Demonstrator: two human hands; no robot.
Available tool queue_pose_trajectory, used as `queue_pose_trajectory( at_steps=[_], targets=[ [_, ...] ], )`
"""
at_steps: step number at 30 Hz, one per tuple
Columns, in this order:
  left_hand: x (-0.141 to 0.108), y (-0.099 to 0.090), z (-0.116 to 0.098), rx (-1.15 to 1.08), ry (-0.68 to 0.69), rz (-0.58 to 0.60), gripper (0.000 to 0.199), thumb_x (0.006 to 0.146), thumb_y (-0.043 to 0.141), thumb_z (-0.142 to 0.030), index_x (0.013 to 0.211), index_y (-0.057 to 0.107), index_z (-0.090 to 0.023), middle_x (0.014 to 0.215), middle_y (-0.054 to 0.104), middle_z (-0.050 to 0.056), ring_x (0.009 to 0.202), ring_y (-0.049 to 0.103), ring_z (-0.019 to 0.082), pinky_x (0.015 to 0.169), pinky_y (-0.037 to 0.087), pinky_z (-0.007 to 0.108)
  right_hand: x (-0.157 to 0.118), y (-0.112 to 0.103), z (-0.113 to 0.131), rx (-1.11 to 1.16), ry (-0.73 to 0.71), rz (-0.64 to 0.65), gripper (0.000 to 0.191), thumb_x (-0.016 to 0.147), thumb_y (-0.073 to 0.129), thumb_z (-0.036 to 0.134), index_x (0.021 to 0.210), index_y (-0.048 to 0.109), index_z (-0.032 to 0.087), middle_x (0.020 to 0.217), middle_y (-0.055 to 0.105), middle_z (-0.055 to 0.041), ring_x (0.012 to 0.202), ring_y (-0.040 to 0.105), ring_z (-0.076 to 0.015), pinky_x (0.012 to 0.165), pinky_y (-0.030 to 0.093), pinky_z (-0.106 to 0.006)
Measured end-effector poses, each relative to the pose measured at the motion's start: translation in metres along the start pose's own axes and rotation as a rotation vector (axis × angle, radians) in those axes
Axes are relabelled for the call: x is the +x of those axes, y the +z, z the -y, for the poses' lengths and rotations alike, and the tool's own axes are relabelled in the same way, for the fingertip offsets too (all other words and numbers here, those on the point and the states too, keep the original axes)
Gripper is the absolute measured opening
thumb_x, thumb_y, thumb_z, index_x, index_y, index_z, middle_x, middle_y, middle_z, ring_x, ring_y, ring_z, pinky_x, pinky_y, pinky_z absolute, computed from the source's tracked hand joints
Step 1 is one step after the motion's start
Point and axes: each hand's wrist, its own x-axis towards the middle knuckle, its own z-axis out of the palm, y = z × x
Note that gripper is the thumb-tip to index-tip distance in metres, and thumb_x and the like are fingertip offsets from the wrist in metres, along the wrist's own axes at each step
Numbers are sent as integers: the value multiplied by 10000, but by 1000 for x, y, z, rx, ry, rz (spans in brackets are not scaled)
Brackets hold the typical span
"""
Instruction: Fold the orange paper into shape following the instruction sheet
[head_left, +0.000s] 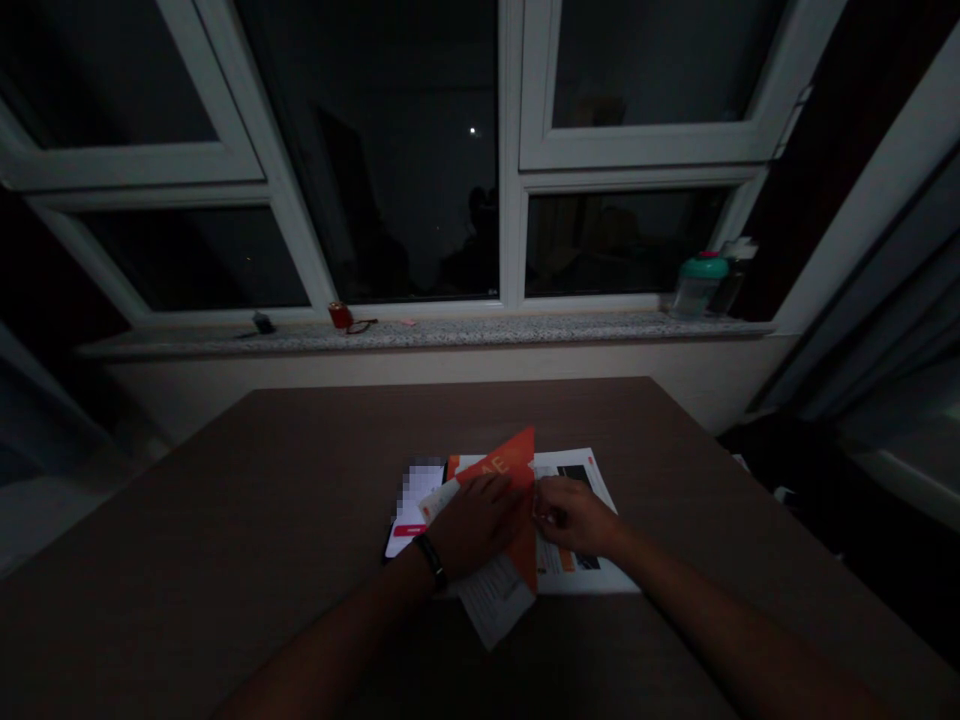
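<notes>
A folded sheet of orange and white paper (521,455) lies at an angle on top of printed white pages (600,490). My left hand (480,515), with a dark band on its wrist, rests flat across the folded sheet, fingers stretched out. At the sheet's straight right edge, my right hand (574,515) is closed, thumb and fingers pinching that edge. A phone (416,510) with a lit screen, partly blurred out, lies just left of the papers. The part of the sheet beneath my left palm is hidden.
The brown table (315,450) reaches back toward the wall under a stone windowsill (450,332). On the sill stand a teal-lidded bottle (701,285), a small red object (340,316) and a small dark object (262,322). Dark windows rise behind; the room is dim.
</notes>
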Motion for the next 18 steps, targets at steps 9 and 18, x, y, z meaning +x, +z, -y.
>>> queue_pose_trajectory(
  at_steps=[9,18],
  targets=[
    [-2,-3,-1,-2,30,62,613,898,606,-472,1409,418,-189,1449,426,165,1320,400,343,1080,330,507,10,0,-2,-200,50,-34,180,792,543,59,720,483,213,759,577,-22,749,535,-184,708,410,-289],
    [-5,4,3,39,32,44,618,894,616,-469,1416,413,-206,1497,365,164,1355,353,345,1089,315,524,6,2,-7,-179,180,-150,159,822,538,107,746,447,213,766,557,-13,732,522,-173,673,385,-274]
  ],
)
